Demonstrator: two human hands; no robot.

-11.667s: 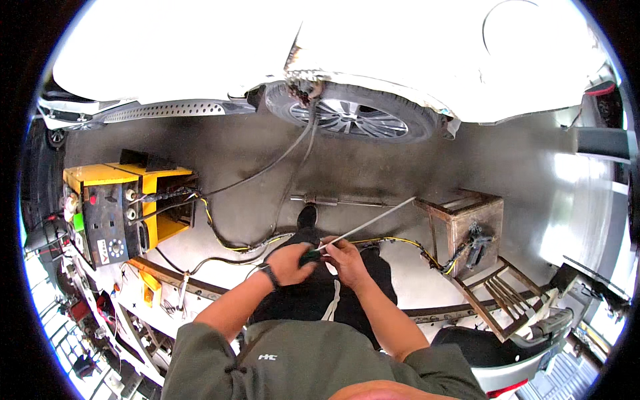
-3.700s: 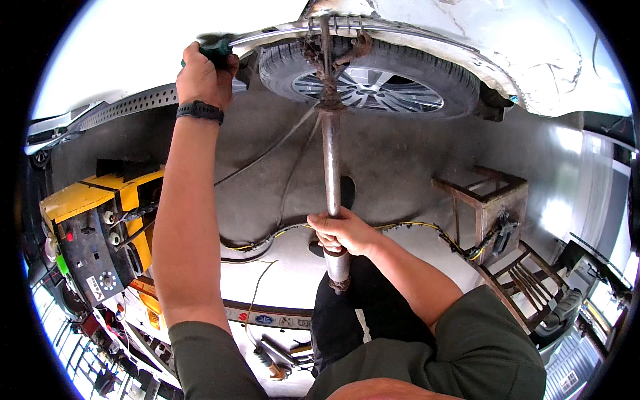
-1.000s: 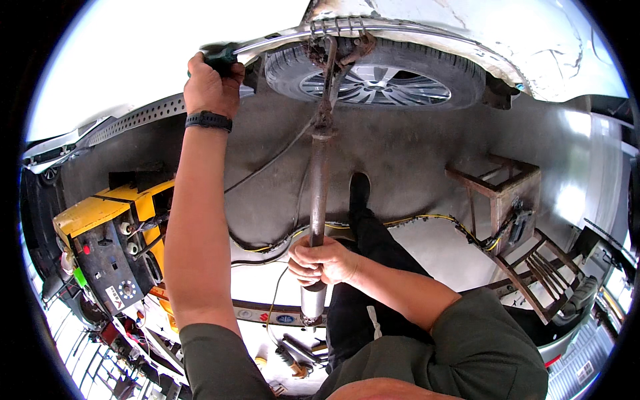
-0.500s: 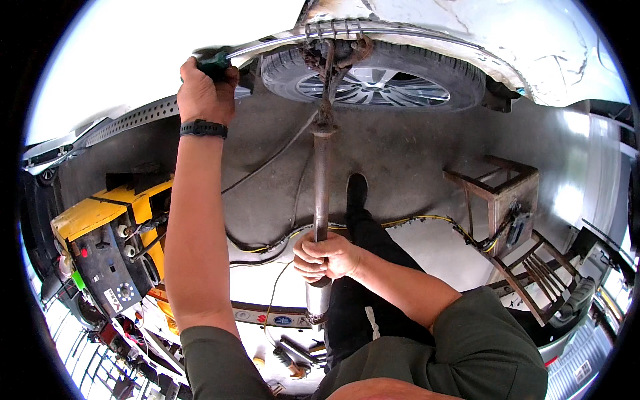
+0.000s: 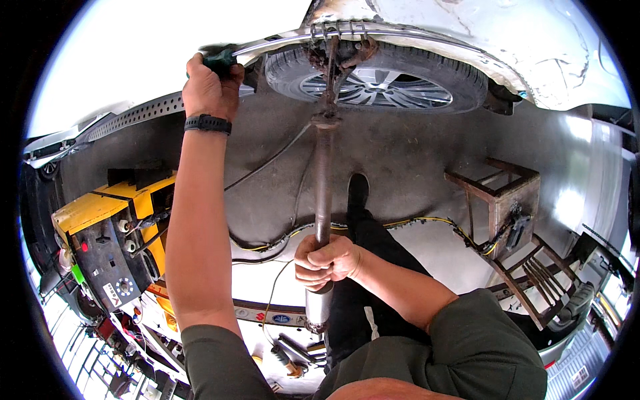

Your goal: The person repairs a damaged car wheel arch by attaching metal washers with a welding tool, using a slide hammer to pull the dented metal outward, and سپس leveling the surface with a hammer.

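Note:
A white car panel [image 5: 427,15] shows scuffed, rusty patches above a wheel [image 5: 427,95]. My left hand [image 5: 210,87] grips a dark green handle [image 5: 220,61] at the panel's lower edge. A thin silver rod [image 5: 260,45] runs from it along the edge, through a row of small wire loops. A rusty hook head [image 5: 333,63] sits at those loops, on a long steel slide-hammer shaft [image 5: 323,173] that reaches toward my body. My right hand [image 5: 327,260] is wrapped round its sliding grip near the lower end, just above a wider metal cylinder [image 5: 317,310].
A yellow-and-black machine [image 5: 113,253] stands at the left, with cables on the floor. A wooden stool [image 5: 507,187] and a chair [image 5: 533,280] are at the right. Tools [image 5: 290,360] lie behind me near the lower edge. My dark shoe [image 5: 359,190] is below the car.
From 11.7 seconds ago, the rod has moved from near my waist to the car's edge, and my right hand has taken the slide hammer. In the last second the hammer has shifted slightly.

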